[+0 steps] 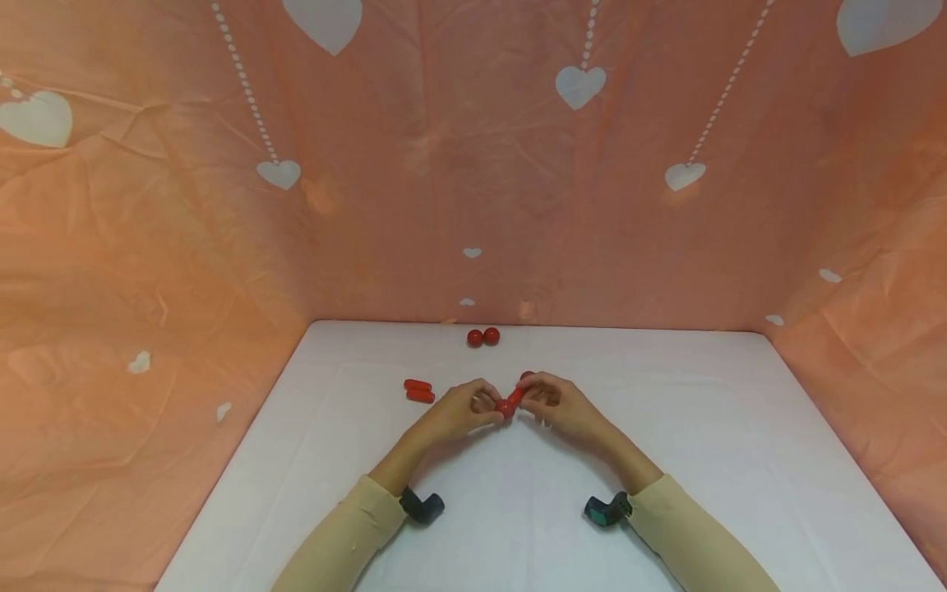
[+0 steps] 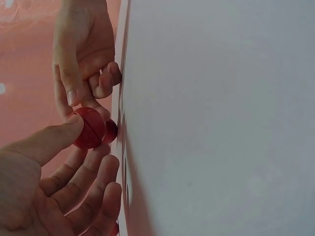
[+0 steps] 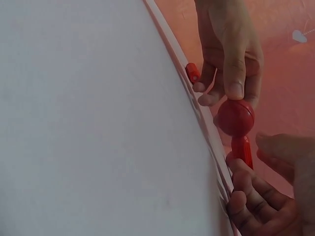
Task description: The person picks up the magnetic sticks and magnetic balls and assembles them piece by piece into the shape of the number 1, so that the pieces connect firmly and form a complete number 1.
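Note:
My left hand point(image 1: 464, 409) pinches a glossy red ball point(image 2: 91, 129) with a seam around it, the thumb on its near side. One end of a short red rod point(image 3: 241, 150) meets this ball. My right hand point(image 1: 565, 404) holds the rod, fingertips against it and thumb close by; the thumb's contact is hard to make out. Beyond the right fingers a second red ball point(image 1: 527, 375) shows in part; its join to the rod is hidden. Left of the left hand, two red rods point(image 1: 419, 390) lie side by side on the table.
Two more red balls point(image 1: 483, 337) sit together near the back edge of the white table point(image 1: 666, 395). A peach cloth point(image 1: 481, 164) printed with white hearts encloses the back and sides. Each wrist carries a dark camera point(image 1: 608, 510).

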A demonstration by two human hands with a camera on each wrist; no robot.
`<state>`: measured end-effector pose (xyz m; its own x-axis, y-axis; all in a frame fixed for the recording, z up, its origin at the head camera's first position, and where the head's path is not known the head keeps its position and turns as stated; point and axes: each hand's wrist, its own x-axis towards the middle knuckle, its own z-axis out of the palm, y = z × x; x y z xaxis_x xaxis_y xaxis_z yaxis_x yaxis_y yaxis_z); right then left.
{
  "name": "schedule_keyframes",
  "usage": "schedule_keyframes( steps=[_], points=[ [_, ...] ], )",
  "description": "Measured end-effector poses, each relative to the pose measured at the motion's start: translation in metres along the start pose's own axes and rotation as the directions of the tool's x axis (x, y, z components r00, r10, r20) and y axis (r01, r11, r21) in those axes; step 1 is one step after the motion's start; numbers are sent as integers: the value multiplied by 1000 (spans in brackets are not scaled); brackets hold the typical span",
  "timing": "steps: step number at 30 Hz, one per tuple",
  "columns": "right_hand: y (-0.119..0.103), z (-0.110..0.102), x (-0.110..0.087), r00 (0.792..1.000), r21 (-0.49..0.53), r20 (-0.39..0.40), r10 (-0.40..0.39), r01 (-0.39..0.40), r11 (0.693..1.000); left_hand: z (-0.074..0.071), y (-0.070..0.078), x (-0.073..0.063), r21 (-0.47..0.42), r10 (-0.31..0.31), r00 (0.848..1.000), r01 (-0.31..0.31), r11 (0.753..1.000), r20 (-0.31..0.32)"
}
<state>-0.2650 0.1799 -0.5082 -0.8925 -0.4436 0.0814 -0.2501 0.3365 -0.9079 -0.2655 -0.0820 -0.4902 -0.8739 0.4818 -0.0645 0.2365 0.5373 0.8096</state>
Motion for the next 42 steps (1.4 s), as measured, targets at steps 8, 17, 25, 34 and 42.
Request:
schedule_keyframes(
  steps=[8,17,25,34,42],
  points=[
    [-2,3,-1,999,8,47,-20,19,1000,1,1,0,-5,8,1000,-8,1000,-11],
    [-4,7,-1,997,-1,70,-20,21,1000,2,2,-1,27,24,999,-23,999,-37],
    [-6,8,0,996,1,88,-28,28,1000,3,3,-1,35,13,998,-11,999,-57],
    [-7,9,1,993,70,116,22,-30,997,5,4,0,26,23,997,-21,999,-69],
    [-5,8,1,991,64,132,7,-15,998,5,4,0,17,8,998,-7,1000,-69]
  ],
)
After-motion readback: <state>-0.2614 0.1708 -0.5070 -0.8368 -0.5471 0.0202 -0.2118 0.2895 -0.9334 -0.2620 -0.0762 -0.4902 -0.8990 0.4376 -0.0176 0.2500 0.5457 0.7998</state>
